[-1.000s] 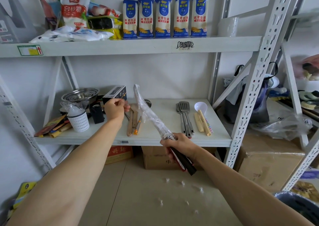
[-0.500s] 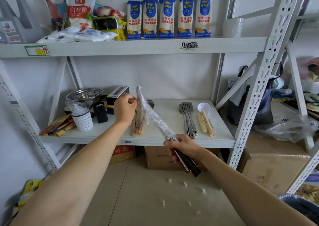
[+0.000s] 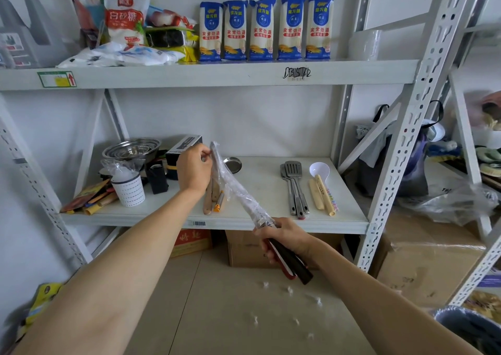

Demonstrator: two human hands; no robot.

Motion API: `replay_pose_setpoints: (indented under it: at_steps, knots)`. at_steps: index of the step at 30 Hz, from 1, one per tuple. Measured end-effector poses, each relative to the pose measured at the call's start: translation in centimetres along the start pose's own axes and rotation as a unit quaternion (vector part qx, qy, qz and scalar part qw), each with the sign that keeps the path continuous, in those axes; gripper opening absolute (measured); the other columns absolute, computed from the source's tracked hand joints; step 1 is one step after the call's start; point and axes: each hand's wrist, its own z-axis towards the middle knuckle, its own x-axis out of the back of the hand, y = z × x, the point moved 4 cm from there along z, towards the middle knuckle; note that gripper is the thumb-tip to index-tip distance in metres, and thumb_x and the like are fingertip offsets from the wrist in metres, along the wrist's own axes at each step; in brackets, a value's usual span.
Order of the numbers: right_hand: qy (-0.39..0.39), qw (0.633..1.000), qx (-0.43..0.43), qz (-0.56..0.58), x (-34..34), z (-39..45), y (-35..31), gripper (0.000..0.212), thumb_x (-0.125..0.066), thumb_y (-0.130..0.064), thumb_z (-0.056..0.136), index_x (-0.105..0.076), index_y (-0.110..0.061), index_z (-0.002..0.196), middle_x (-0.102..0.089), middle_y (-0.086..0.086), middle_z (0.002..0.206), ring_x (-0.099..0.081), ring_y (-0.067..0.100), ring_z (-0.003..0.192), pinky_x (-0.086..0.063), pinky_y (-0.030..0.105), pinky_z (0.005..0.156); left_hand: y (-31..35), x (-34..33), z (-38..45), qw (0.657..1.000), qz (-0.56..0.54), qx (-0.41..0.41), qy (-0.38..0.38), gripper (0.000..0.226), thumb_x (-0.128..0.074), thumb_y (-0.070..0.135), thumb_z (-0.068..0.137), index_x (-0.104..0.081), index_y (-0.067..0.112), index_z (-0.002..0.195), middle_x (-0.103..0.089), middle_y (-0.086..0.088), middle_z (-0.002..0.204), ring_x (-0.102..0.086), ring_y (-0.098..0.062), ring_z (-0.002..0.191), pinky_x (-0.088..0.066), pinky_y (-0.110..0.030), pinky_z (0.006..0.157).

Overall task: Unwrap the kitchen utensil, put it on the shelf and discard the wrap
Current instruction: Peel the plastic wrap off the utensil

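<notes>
A long kitchen utensil (image 3: 291, 262) with a black and red handle slants up to the left in front of the lower shelf (image 3: 271, 226). Clear plastic wrap (image 3: 234, 186) covers its metal upper part. My right hand (image 3: 284, 236) grips the handle just below the wrap. My left hand (image 3: 193, 169) pinches the top end of the wrap at the utensil's tip, above the shelf's left half.
Metal spatulas (image 3: 294, 189), a white spoon (image 3: 320, 170), wooden sticks (image 3: 321, 194), a small metal dish (image 3: 233, 164), stacked steel bowls (image 3: 131, 150), a white cup (image 3: 127, 189) and a black box (image 3: 183, 146) lie on the lower shelf. Cardboard boxes (image 3: 249, 249) sit underneath. A dark bin (image 3: 471, 327) is at bottom right.
My left hand moved right from beside the black box to the tip of the wrapped utensil and closed on the wrap's end. The right hand kept its hold on the handle.
</notes>
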Motion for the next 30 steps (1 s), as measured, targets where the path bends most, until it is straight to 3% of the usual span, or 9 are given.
replay_pose_setpoints:
  at_steps: [3,6,12,17,21,24,27,30]
  knots:
    - [-0.008,1.0,-0.011,0.017,0.0,0.0,0.1,0.039,-0.077,-0.034,0.08,-0.059,-0.006,0.101,-0.066,0.014,0.075,-0.061,0.023,0.057,-0.054,0.033,0.055,0.0,0.1,-0.2,0.998,-0.062,0.029,0.018,0.01,-0.065,-0.003,0.08,-0.07,0.004,0.084,-0.072,-0.009,0.082,-0.063,-0.015,0.068,-0.052,-0.027,0.067]
    - [-0.014,0.999,-0.014,0.025,0.2,0.0,0.2,0.041,-0.077,-0.034,0.079,-0.059,-0.005,0.102,-0.065,0.014,0.075,-0.06,0.023,0.056,-0.054,0.033,0.055,-0.1,0.1,0.0,0.998,-0.056,0.008,-0.001,0.005,-0.066,0.0,0.08,-0.069,0.002,0.084,-0.071,-0.01,0.081,-0.061,-0.015,0.072,-0.048,-0.026,0.072]
    - [-0.008,0.999,-0.029,0.015,0.3,-0.3,0.7,0.04,-0.075,-0.03,0.079,-0.06,-0.002,0.103,-0.065,0.013,0.072,-0.059,0.022,0.055,-0.053,0.033,0.054,-0.7,-0.3,0.4,0.994,0.015,-0.08,-0.072,0.006,-0.066,0.001,0.084,-0.068,0.0,0.079,-0.068,-0.012,0.082,-0.062,-0.02,0.073,-0.04,-0.021,0.068]
    - [-0.011,0.999,-0.043,-0.007,0.3,-0.6,1.3,0.054,-0.072,-0.03,0.081,-0.056,0.007,0.116,-0.066,0.012,0.072,-0.06,0.021,0.055,-0.054,0.033,0.055,-0.8,-0.8,0.1,0.98,0.095,-0.141,-0.101,0.007,-0.062,0.004,0.086,-0.064,0.0,0.081,-0.065,-0.012,0.086,-0.063,-0.024,0.073,-0.047,-0.03,0.066]
    - [-0.021,0.999,-0.044,-0.007,0.1,-1.1,1.3,0.035,-0.071,-0.029,0.085,-0.058,-0.001,0.102,-0.066,0.011,0.07,-0.059,0.019,0.053,-0.054,0.031,0.054,-1.1,-1.3,-0.5,0.969,0.134,-0.169,-0.119,0.009,-0.061,0.004,0.087,-0.068,0.001,0.093,-0.066,-0.013,0.096,-0.064,-0.023,0.078,-0.044,-0.024,0.068]
    - [-0.026,0.999,-0.046,-0.003,0.1,-1.3,1.2,0.029,-0.07,-0.027,0.086,-0.057,-0.003,0.095,-0.065,0.011,0.069,-0.059,0.019,0.053,-0.054,0.031,0.053,-1.1,-1.4,-0.7,0.968,0.143,-0.17,-0.113,0.01,-0.06,0.003,0.088,-0.068,0.001,0.094,-0.066,-0.013,0.097,-0.065,-0.024,0.079,-0.041,-0.023,0.067]
    - [-0.024,0.999,-0.042,-0.011,0.0,-1.3,0.9,0.029,-0.07,-0.028,0.085,-0.059,-0.004,0.095,-0.065,0.011,0.07,-0.059,0.02,0.054,-0.054,0.031,0.054,-1.0,-1.4,-0.8,0.974,0.14,-0.158,-0.08,0.008,-0.059,0.001,0.087,-0.065,0.001,0.082,-0.065,-0.012,0.087,-0.059,-0.02,0.067,-0.037,-0.023,0.06]
    - [-0.025,0.999,-0.039,-0.014,0.0,-1.2,0.5,0.032,-0.071,-0.03,0.084,-0.06,-0.004,0.098,-0.065,0.012,0.072,-0.059,0.02,0.055,-0.054,0.031,0.055,-1.1,-1.1,-0.5,0.992,0.082,-0.088,-0.042,0.01,-0.06,-0.004,0.082,-0.061,0.0,0.072,-0.065,-0.011,0.074,-0.056,-0.021,0.062,-0.04,-0.026,0.056]
